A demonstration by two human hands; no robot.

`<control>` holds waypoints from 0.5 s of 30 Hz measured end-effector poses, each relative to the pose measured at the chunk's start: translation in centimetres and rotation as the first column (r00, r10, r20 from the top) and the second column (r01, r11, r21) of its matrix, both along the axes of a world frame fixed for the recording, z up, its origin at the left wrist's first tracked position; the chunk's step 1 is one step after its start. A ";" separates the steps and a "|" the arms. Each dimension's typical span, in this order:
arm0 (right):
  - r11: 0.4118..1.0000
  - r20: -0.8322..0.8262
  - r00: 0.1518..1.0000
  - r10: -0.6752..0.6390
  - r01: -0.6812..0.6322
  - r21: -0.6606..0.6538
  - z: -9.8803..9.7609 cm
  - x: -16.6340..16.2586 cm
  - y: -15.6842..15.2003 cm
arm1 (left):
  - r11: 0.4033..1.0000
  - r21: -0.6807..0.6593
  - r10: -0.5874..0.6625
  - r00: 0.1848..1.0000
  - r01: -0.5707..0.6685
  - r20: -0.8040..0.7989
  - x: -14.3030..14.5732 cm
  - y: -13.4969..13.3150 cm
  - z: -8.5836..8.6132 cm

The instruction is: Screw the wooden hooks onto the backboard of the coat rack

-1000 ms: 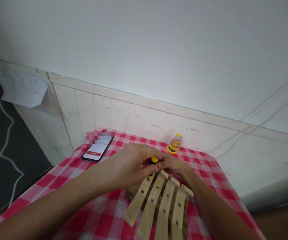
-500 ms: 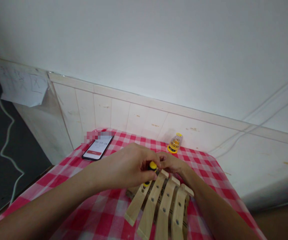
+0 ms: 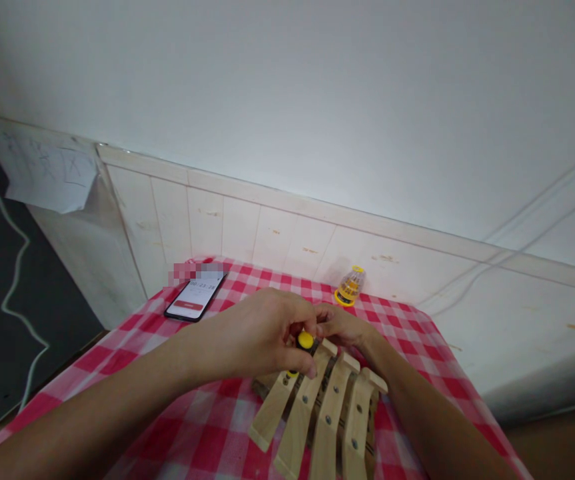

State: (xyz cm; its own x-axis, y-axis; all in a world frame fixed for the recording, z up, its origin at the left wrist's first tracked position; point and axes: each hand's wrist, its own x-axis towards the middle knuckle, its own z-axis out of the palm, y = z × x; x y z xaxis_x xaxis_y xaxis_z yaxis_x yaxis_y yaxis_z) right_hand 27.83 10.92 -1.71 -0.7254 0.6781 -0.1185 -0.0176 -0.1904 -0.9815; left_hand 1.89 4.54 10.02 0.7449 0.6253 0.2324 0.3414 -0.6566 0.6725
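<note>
My left hand (image 3: pixel 270 333) is closed round a small yellow-and-black screwdriver (image 3: pixel 306 341), thumb and fingers pinching its handle. The tool leans over the leftmost of several pale, bent wooden slats (image 3: pixel 270 412), close to a screw in it; its tip is hidden. My right hand (image 3: pixel 340 325) reaches in from the right behind the slats' far ends, its fingers curled against my left fingertips. Whatever those fingers grip is hidden. Dark screws (image 3: pixel 328 420) sit in the slats, which lie side by side over a rough brown base (image 3: pixel 263 383).
A red-and-white checked cloth (image 3: pixel 197 413) covers the table. At the back left lies a phone (image 3: pixel 190 297) with a timer on its screen. A clear, yellow-capped bit holder (image 3: pixel 350 287) stands near the panelled wall (image 3: pixel 240 223).
The screwdriver's yellow cap has shifted slightly down and turned toward me, and my left thumb has moved a little lower. My right hand stays in nearly the same place.
</note>
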 end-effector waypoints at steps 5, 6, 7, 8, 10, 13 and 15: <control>1.000 0.028 1.000 -0.003 0.002 0.015 0.1 0.1 0.0 | 0.999 0.010 -0.048 0.999 0.048 0.026 -0.1 -0.1 0.3; 1.000 0.034 0.999 -0.005 0.004 0.020 0.1 0.1 0.0 | 0.998 0.008 -0.055 0.998 0.055 0.027 -0.1 -0.1 0.3; 1.000 0.040 0.999 -0.008 0.007 0.026 0.1 0.2 0.0 | 0.998 -0.002 -0.064 0.998 0.065 0.028 -0.1 -0.1 0.3; 0.999 0.046 0.999 -0.011 0.010 0.031 0.1 0.2 0.1 | 0.997 -0.019 -0.077 0.997 0.077 0.028 -0.1 -0.2 0.4; 0.999 0.062 0.998 -0.016 0.013 0.041 0.1 0.3 0.2 | 0.994 -0.050 -0.094 0.995 0.096 0.033 -0.1 -0.1 0.4; 0.998 0.081 0.997 -0.012 0.007 0.055 0.3 0.3 0.2 | 0.991 -0.072 -0.106 0.994 0.109 0.040 -0.2 -0.2 0.5; 0.998 0.087 0.996 -0.006 0.001 0.060 0.5 0.1 0.2 | 0.989 -0.076 -0.126 0.991 0.130 0.044 -0.2 -0.2 0.7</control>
State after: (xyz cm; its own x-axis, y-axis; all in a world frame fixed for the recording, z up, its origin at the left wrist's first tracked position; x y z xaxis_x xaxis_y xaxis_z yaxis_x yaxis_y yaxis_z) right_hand 27.97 11.07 -1.18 -0.7116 0.6884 -0.1405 0.0679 -0.1316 -0.9890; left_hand 1.69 4.33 10.68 0.8113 0.5428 0.2171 0.2303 -0.6382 0.7346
